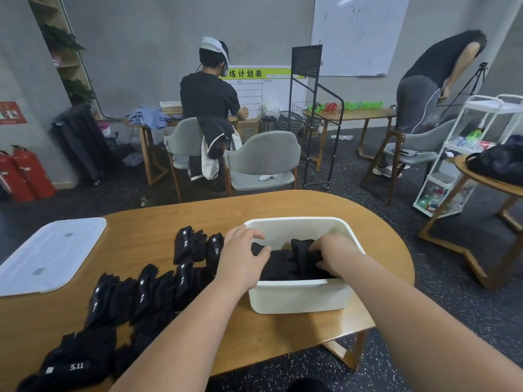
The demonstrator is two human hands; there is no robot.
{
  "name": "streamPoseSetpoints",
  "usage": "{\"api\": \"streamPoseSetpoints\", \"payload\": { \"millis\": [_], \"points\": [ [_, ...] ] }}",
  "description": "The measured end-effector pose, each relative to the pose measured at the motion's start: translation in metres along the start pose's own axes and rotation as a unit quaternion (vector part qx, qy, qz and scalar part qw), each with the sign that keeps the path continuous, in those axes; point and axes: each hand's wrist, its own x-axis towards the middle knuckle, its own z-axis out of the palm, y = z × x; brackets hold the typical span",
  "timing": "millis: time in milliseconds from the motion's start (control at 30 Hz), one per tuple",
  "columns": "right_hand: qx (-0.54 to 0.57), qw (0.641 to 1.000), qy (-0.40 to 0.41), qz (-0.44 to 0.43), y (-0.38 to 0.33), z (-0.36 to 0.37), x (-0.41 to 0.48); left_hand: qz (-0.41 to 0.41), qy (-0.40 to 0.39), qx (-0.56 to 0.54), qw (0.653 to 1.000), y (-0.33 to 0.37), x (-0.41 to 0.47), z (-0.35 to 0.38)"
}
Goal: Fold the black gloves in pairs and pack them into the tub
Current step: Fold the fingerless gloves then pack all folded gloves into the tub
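Both grips reach into the tub [297, 295]. The right grip [331, 250] has its fingers curled down into the dark fabric, clutching a bunched fold of the packed gloves [283, 264] near the tub's right side. The left grip [240, 258] lies palm down over the left rim, fingers spread and only slightly bent, with the thumb resting on the edge of the same black pile; it closes round nothing that shows. The packed gloves fill the bottom of the tub as a crumpled black layer, their labels hidden. The tub is white, rectangular with rounded corners, and stands on the wooden table [198, 210] toward its right end. Just left of it, the loose gloves [158, 290] lie on the table in rough overlapping rows that run toward the near left corner, each matte black with "5.11" printed in white and a small pale square tag. Farther left lies a white translucent lid [48, 253], flat on the table. On the far wall a yellow-green banner [254, 73] reads "练计划表".
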Motion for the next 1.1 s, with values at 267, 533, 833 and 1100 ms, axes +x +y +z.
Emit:
{"api": "streamPoseSetpoints", "payload": {
  "millis": [267,533,833,1100],
  "points": [
    [0.02,0.999,0.03,-0.027,0.003,-0.026,-0.023,-0.001,0.02,-0.021,1.0,0.006,-0.011,-0.034],
    [-0.04,0.997,0.066,-0.027,-0.022,-0.045,-0.043,-0.03,0.012,0.005,0.999,-0.033,-0.042,-0.068],
    [0.01,0.978,0.165,-0.13,-0.106,-0.048,-0.072,-0.018,0.011,0.074,0.997,-0.075,-0.095,-0.099],
    [0.075,0.942,0.189,-0.268,-0.191,0.009,-0.095,-0.021,-0.01,0.151,0.988,-0.122,-0.141,-0.126]
  ]
}}
